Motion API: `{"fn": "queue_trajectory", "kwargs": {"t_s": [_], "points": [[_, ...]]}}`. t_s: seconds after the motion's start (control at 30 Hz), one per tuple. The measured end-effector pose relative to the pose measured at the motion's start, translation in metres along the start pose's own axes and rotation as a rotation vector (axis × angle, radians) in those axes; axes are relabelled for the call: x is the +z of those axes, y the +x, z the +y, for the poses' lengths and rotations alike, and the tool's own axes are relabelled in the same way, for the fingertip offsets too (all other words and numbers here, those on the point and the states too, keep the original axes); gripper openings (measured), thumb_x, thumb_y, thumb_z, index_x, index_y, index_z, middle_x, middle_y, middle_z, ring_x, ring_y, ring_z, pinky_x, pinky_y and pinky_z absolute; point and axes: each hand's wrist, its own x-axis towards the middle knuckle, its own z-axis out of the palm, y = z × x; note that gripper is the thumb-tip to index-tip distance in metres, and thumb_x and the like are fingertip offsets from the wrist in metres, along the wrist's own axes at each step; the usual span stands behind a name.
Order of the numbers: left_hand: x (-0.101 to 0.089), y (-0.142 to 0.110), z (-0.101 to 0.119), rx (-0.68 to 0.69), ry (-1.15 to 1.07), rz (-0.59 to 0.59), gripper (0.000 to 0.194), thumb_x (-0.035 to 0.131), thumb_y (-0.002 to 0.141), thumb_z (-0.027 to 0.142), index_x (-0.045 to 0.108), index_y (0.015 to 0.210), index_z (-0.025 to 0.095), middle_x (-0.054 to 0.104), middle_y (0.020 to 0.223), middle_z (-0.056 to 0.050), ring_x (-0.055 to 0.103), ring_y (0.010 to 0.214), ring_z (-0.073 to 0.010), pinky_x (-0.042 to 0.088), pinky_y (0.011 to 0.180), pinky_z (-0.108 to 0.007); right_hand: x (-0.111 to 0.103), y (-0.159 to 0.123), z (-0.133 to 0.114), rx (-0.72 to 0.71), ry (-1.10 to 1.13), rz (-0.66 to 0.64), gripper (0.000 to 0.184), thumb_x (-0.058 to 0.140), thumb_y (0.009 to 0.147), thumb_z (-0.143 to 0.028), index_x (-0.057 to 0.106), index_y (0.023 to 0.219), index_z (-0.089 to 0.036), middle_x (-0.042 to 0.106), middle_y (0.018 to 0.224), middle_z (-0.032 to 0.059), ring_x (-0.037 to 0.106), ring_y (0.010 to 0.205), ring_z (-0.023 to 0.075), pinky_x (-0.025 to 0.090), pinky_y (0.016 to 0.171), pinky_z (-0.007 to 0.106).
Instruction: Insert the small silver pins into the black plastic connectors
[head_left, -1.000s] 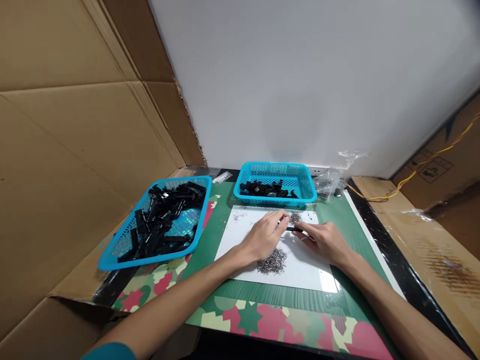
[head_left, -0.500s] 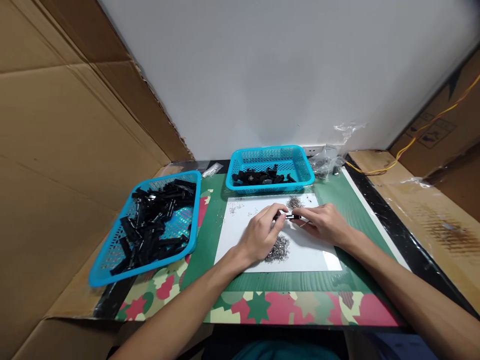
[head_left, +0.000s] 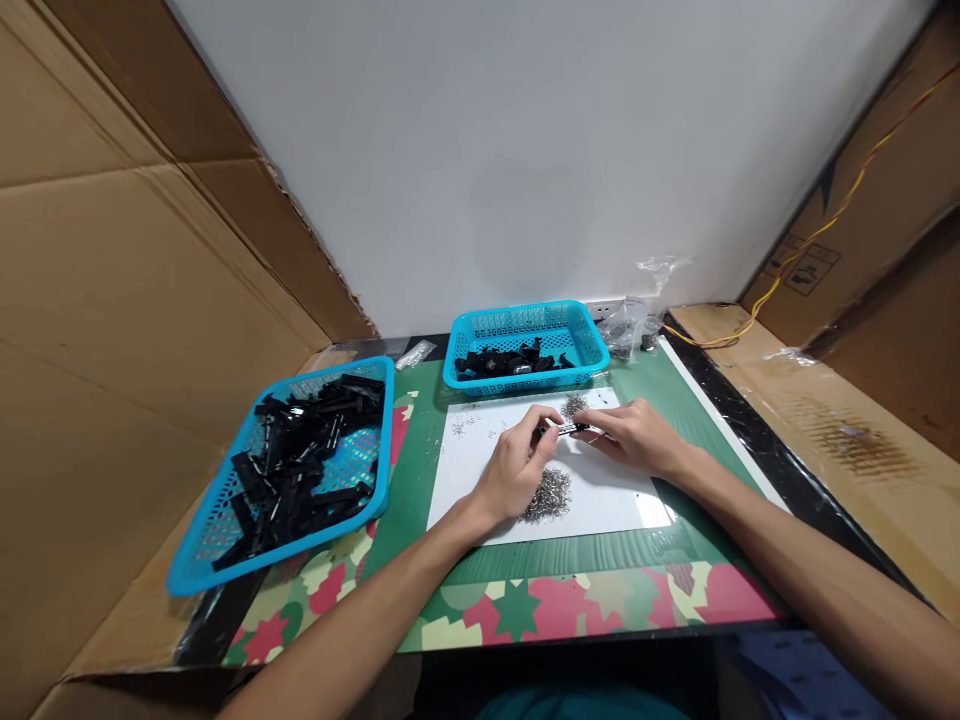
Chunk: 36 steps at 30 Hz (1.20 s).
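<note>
Over a white sheet (head_left: 465, 490), both hands meet at a small, narrow black plastic part (head_left: 568, 429). My left hand (head_left: 521, 462) is closed round its left end, with thumb and fingers pinching it. My right hand (head_left: 634, 437) has its fingers closed at the right end. A thin, shiny metallic sliver (head_left: 595, 437) shows below the right fingers; its kind is too small to make out. Close under my left hand lies a pile of small metal pieces (head_left: 551, 495). Behind the hands sits a smaller metal heap (head_left: 575, 407).
A blue basket (head_left: 384, 450) of long black parts stands on the left. Another blue basket (head_left: 525, 385) with black pieces is at the back, beside clear plastic bags (head_left: 626, 325). Loose metal bits (head_left: 463, 425) lie at the sheet's far left. Cardboard (head_left: 150, 300) walls the left side.
The view has shifted slightly, so the scene sits a little further left. Both hands keep hold of the black part in nearly the same pose.
</note>
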Motion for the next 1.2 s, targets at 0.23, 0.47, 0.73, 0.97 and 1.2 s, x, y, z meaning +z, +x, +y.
{"fn": "queue_trajectory", "kwargs": {"t_s": [0.23,0.47,0.73,0.97,1.2], "points": [[0.001,0.001,-0.003,0.015,-0.117,0.025,0.022,0.047,0.11,0.043,0.052,0.115,0.022,0.058,0.097,-0.001,0.052,0.08,-0.0153,0.04,0.071,-0.028,-0.002,0.001,0.002,0.063,-0.008,0.024,0.028,0.051,0.108,-0.032,0.073,0.12,-0.021,0.081,0.083,0.0063,0.065,0.057,0.0154,0.035,0.054,0.028],[0.002,0.002,-0.005,0.014,-0.145,0.051,0.02,0.054,0.107,0.04,0.053,0.115,0.022,0.058,0.094,-0.001,0.053,0.078,-0.0152,0.043,0.071,-0.028,-0.004,0.003,0.0,0.211,0.06,0.044,0.033,0.051,0.107,-0.037,0.07,0.127,-0.02,0.069,0.067,-0.0001,0.051,0.05,0.0125,0.035,0.056,0.027],[0.003,0.01,-0.013,-0.058,-0.258,0.21,0.035,0.06,0.103,0.038,0.062,0.134,0.021,0.067,0.109,-0.006,0.062,0.091,-0.0178,0.048,0.078,-0.029,-0.013,0.008,0.005,0.353,0.085,0.042,0.027,0.049,0.107,-0.035,0.071,0.11,-0.019,0.064,0.07,0.0011,0.053,0.059,0.0163,0.036,0.061,0.029],[-0.011,0.018,-0.023,-0.103,-0.353,0.276,0.032,0.065,0.098,0.036,0.065,0.124,0.018,0.06,0.094,-0.002,0.051,0.073,-0.0121,0.042,0.064,-0.024,-0.015,0.013,0.001,0.349,0.166,-0.077,0.035,0.037,0.112,-0.032,0.069,0.108,-0.02,0.073,0.097,0.0109,0.06,0.089,0.0247,0.045,0.078,0.035],[-0.012,0.018,-0.023,-0.113,-0.374,0.3,0.034,0.059,0.101,0.036,0.053,0.132,0.026,0.047,0.078,0.004,0.04,0.062,-0.0114,0.034,0.056,-0.024,0.004,0.027,-0.036,0.289,0.292,-0.213,0.016,0.056,0.103,-0.017,0.071,0.105,-0.021,0.073,0.093,0.0071,0.058,0.09,0.0238,0.042,0.081,0.036]]}}
